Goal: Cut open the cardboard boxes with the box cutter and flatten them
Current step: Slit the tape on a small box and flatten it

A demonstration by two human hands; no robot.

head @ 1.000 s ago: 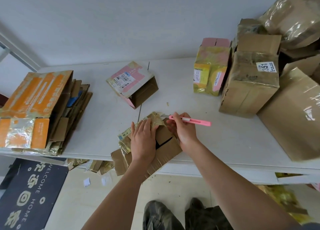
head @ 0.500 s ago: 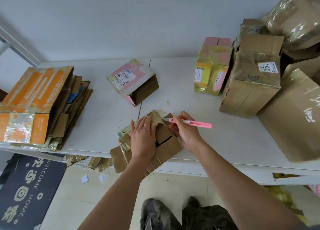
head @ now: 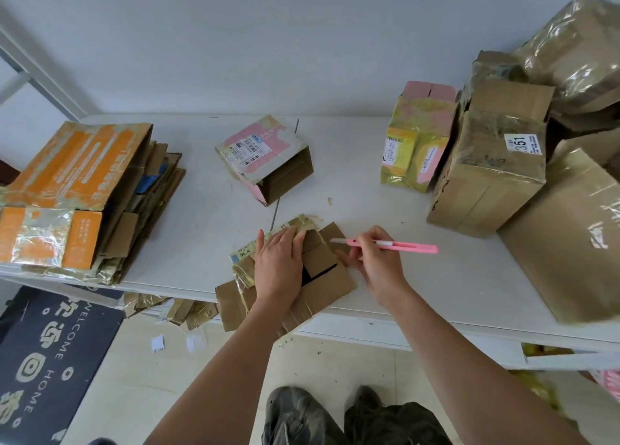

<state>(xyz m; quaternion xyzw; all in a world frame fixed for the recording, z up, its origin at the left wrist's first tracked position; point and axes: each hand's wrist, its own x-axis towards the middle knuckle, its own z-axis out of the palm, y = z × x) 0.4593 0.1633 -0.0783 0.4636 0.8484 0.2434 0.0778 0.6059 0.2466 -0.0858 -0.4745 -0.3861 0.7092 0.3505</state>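
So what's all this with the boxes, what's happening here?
A person is breaking down cardboard boxes at a white table. The left hand presses flat on a small brown box at the near edge, while the right hand holds a pink box cutter with its tip at the box's top. Flattened boxes are stacked on the left; uncut taped boxes wait on the right. An opened pink box sits in the middle.

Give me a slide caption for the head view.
Left hand presses flattened box; right hand holds pink cutter.
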